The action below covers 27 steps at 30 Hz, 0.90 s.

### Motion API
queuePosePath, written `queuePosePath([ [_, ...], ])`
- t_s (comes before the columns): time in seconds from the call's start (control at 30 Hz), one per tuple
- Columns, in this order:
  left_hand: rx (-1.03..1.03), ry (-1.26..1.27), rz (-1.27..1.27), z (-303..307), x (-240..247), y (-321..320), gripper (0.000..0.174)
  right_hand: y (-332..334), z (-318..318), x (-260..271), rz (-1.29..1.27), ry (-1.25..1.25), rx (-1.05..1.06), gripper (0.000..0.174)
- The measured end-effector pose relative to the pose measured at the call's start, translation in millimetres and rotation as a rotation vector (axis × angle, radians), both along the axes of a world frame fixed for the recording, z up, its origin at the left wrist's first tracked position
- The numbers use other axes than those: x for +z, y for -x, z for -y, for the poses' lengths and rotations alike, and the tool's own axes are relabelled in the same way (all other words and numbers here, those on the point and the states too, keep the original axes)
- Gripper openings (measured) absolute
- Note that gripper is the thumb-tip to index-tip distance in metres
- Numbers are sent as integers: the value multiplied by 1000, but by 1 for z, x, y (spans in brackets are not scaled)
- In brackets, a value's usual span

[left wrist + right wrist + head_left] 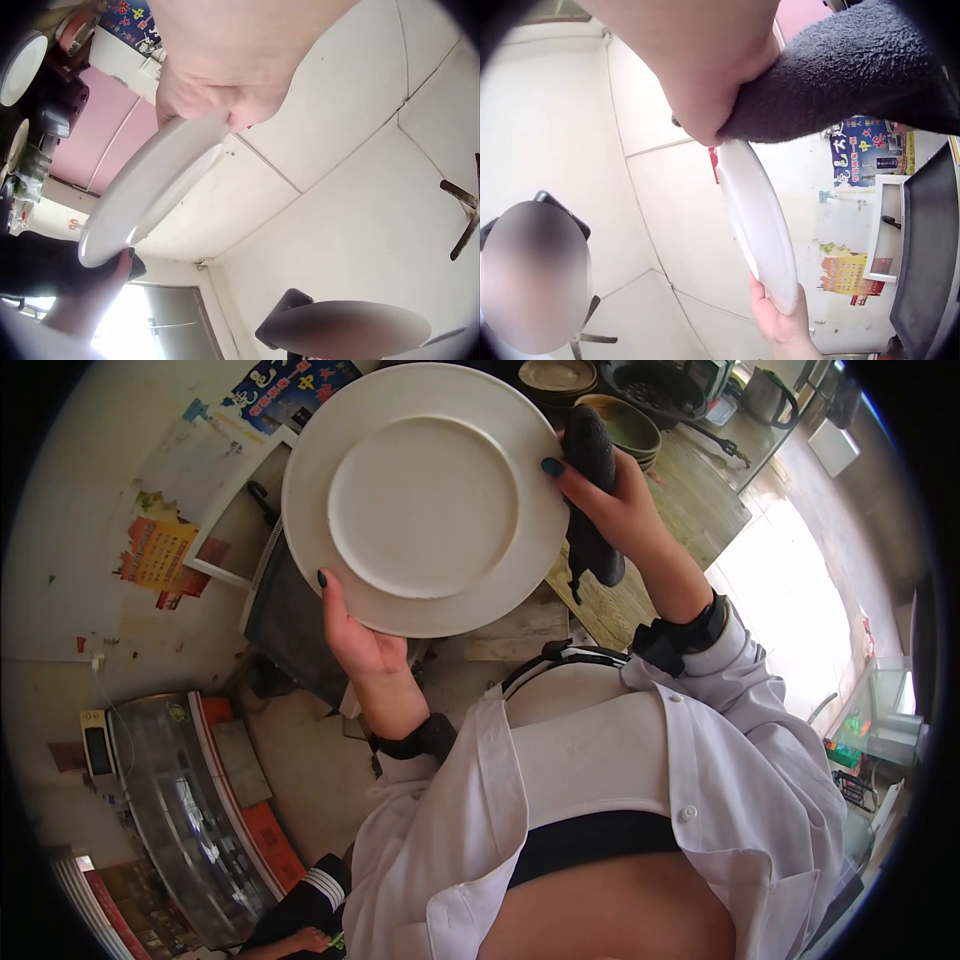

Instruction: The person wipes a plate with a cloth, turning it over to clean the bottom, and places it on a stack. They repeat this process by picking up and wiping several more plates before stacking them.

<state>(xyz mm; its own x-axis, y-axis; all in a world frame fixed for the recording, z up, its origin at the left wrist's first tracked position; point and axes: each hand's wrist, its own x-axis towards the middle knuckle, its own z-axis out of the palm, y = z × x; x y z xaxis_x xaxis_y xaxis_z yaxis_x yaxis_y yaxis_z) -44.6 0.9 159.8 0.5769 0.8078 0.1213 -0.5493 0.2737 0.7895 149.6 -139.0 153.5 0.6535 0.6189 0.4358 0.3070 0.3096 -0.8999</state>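
Observation:
A large white plate [425,490] is held up in front of the body, its underside with a raised foot ring facing the head camera. My left hand [362,645] grips the lower left rim, thumb over the underside and fingers hidden behind. At the opposite edge, my right hand [635,510] holds a dark grey towel [592,490] against the rim, with the thumb on the near side. In the right wrist view the fuzzy towel [832,75] hangs beside the hand, and the plate [761,217] appears nearly edge-on.
Behind the plate on the right stands a wooden table [700,510] with stacked bowls [625,430], a black pan [655,390] and a kettle [770,400]. A dark-topped appliance [300,630] is at the left by the wall. A glass display case [190,810] stands lower left.

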Motion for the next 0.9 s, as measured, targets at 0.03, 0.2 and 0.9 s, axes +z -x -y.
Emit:
queuePosePath([
  [0.03,14,15,40,1,-2,0,50,1,-1,2,1,-3,-2,28],
  [0.2,81,18,69,14,1,-2,50,7,0,22,748,65,-353,24],
  [0.9,147,71,180,11,-2,-8,51,37,1,5,892,96,-263,34],
])
